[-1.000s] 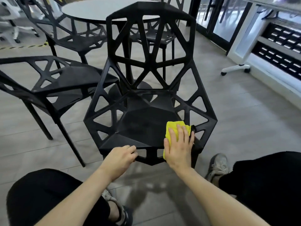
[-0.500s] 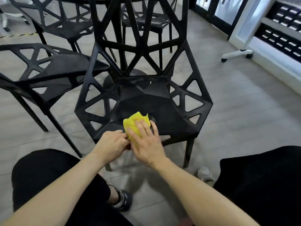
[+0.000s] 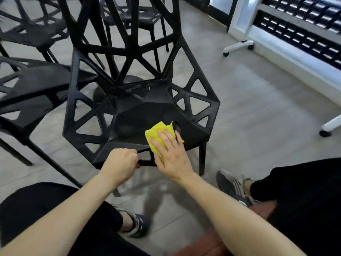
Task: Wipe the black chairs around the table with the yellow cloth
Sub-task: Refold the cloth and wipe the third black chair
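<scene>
A black lattice chair (image 3: pixel 129 115) stands right in front of me, its seat facing me. My right hand (image 3: pixel 170 154) lies flat with straight fingers on the yellow cloth (image 3: pixel 156 133), pressing it onto the front right part of the seat. My left hand (image 3: pixel 120 163) grips the seat's front edge with curled fingers. A second black chair (image 3: pixel 33 85) stands to the left, and two more (image 3: pixel 24 32) sit further back around the table's round base (image 3: pixel 103 93).
My knees in black trousers and my shoes (image 3: pixel 234 185) are below the chair. A white wheeled table leg (image 3: pixel 238 46) and a window wall with a black grille (image 3: pixel 299 34) stand at the right. Grey tile floor lies open to the right of the chair.
My right hand slid the cloth left along the seat's front until it met my left hand, then back right a little. My left hand kept its grip on the front edge. The view tilted down.
</scene>
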{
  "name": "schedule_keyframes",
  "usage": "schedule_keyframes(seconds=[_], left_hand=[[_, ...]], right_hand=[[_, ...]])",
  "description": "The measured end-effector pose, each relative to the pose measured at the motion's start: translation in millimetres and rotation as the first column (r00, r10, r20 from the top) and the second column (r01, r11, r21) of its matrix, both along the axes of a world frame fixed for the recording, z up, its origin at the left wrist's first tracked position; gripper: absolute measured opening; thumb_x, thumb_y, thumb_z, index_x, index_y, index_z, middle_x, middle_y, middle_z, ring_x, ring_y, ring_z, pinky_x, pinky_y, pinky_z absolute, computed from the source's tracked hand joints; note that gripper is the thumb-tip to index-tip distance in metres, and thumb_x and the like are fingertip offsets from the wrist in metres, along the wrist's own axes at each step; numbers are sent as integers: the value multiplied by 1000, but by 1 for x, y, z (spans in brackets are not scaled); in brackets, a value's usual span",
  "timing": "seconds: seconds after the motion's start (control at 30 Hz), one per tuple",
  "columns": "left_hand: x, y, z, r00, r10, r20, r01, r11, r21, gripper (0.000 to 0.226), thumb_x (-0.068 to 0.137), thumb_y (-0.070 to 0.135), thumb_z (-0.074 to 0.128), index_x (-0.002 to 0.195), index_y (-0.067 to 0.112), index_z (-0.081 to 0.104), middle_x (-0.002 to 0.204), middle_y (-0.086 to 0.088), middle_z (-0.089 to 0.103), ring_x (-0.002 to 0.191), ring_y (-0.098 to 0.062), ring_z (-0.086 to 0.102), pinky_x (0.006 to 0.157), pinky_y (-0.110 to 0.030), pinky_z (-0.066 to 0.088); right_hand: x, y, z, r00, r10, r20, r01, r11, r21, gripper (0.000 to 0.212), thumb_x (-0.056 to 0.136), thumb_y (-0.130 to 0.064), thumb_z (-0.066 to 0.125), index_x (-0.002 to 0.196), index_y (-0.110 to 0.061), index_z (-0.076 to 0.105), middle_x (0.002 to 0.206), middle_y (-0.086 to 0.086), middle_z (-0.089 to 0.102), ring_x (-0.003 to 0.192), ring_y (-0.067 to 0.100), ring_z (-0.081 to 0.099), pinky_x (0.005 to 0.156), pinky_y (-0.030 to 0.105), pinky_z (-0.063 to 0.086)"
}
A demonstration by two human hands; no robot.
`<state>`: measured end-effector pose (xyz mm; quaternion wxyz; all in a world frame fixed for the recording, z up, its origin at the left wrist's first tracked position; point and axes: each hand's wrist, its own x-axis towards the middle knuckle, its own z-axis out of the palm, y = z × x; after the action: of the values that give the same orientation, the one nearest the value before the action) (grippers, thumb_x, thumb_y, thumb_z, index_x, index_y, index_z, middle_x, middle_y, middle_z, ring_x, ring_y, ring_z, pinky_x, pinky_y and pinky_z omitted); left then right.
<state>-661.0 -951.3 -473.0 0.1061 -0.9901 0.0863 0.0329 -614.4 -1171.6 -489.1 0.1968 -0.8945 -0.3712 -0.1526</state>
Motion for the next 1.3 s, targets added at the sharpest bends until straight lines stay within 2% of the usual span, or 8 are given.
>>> schedule_keyframes(seconds=[0.1,0.3,0.47,0.57,0.67,0.9,1.07,1.3], left_hand=[[6,-2,5,996,45,-78,-40,997,65,28,98,53,66,101,28,78,89,5,70,87,-22,73,65,-36,45],[8,-27,41,989,2,-149,16,992,125,37,95,61,65,95,27,78,90,7,70,86,-22,72,70,-35,53],[52,-45,90,982,106,-154,-120,989,-85,66,68,88,71,109,37,71,108,11,64,109,-18,64,87,-37,57],[97,-44,98,894,224,-388,-265,963,-55,143,47,90,85,167,44,22,166,-1,37,153,-30,37,119,-52,42],[136,-43,95,733,284,-618,-373,928,-16,170,37,81,97,166,55,-11,182,-2,-6,167,-37,6,130,-61,25],[150,-54,88,700,264,-663,-286,955,79,161,47,85,91,167,53,-11,181,-11,0,160,-39,30,126,-50,37],[176,-37,96,804,235,-547,-293,956,-20,136,52,82,92,167,44,29,161,-3,48,143,-31,52,114,-46,50],[203,-29,79,658,357,-663,-409,909,84,173,41,81,95,166,46,-20,179,-15,-10,162,-49,15,125,-61,37]], right_hand=[[67,-68,5,991,80,112,-63,987,-148,48,102,-32,56,149,-23,60,157,9,52,150,30,44,128,56,24],[126,-77,27,922,-388,14,388,919,-68,47,100,-38,48,139,-19,66,147,15,58,146,37,44,130,56,18],[66,-51,15,998,-40,-43,37,996,-81,47,101,-37,55,146,-22,61,152,10,54,143,31,47,127,52,25],[74,-86,19,999,-37,-16,34,990,-137,51,106,-44,52,153,-27,54,160,4,48,152,25,40,128,49,25],[75,-108,17,999,-29,19,32,983,-181,51,111,-45,45,159,-25,48,168,5,39,159,22,30,131,49,21],[186,-39,11,979,-202,-34,183,936,-301,53,107,-40,36,152,-19,55,165,14,42,158,36,29,131,52,17],[224,-34,22,987,-131,-93,87,923,-375,67,97,-49,48,159,-26,44,172,12,30,161,37,19,131,56,13],[251,-22,14,997,-68,38,78,911,-405,54,86,-22,65,138,-13,56,141,17,56,128,43,51,103,54,44]])
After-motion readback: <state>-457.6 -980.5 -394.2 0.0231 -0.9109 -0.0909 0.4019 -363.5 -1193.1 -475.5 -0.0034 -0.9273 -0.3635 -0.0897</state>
